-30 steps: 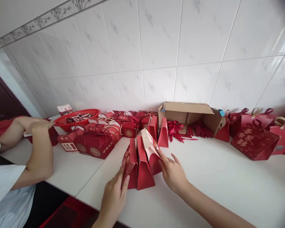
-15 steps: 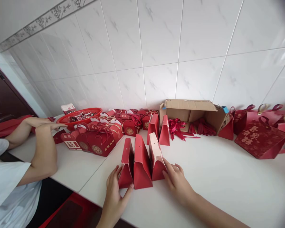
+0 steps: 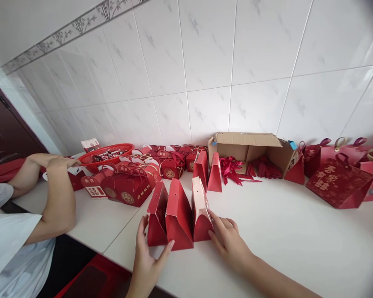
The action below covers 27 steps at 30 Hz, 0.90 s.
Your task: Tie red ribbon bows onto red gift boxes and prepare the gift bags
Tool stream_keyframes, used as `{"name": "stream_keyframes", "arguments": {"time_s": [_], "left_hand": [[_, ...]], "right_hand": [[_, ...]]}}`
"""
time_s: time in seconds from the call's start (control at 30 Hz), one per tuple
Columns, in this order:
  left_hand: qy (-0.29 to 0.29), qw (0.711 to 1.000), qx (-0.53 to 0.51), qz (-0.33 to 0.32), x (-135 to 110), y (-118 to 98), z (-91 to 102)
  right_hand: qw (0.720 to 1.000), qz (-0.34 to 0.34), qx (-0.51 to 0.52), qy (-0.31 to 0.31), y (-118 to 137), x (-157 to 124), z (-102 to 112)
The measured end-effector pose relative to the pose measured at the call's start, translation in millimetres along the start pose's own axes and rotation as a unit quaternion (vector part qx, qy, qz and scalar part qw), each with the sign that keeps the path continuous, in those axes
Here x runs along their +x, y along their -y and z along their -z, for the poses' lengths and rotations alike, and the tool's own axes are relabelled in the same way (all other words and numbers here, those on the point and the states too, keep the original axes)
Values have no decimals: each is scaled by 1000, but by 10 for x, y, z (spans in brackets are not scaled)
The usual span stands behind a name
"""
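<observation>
Three red gift boxes with tapered sides stand upright in a row on the white table. Around the left gift box curls my left hand, fingers along its outer side and thumb against the front of the middle gift box. On the other end, my right hand grips the lower right edge of the right gift box, whose narrow upper face is pale. Its fingertips are partly hidden behind that box. Just behind the row stand two more narrow red boxes.
Red ribbons lie by an open cardboard box against the tiled wall. Finished-looking red bags stand at right. At left are handled red boxes, a red basin of small packets and a co-worker's arms.
The three gift boxes have shifted left and slightly nearer with my hands, and the gap before the right one has widened. A small box shows more by the co-worker's hands.
</observation>
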State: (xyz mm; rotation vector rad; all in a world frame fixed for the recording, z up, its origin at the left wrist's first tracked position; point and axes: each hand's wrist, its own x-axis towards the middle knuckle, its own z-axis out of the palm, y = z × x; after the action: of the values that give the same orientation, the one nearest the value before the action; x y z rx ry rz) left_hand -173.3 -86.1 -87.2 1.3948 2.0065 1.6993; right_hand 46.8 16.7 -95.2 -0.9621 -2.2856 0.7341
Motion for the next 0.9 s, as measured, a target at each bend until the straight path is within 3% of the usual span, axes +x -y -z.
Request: {"name": "stream_keyframes", "arguments": {"time_s": [0.13,0.3,0.47,0.6,0.77,0.9], "left_hand": [[74,996,-7,53,156,90,81],[96,995,-5,-5,380,191,205],[57,998,-19,-31,406,143,238],[27,998,-19,-44,392,108,146],[-22,997,32,-70,506,63,-39],[-80,987,100,-100,591,42,-105]], "right_hand": [[1000,23,-3,8,3,2,-11],[998,51,-12,31,23,-5,-50],[994,95,-14,46,33,2,-70],[997,68,-5,32,79,91,-137],[999,38,7,27,243,264,-208],[996,67,37,40,232,318,-141]]}}
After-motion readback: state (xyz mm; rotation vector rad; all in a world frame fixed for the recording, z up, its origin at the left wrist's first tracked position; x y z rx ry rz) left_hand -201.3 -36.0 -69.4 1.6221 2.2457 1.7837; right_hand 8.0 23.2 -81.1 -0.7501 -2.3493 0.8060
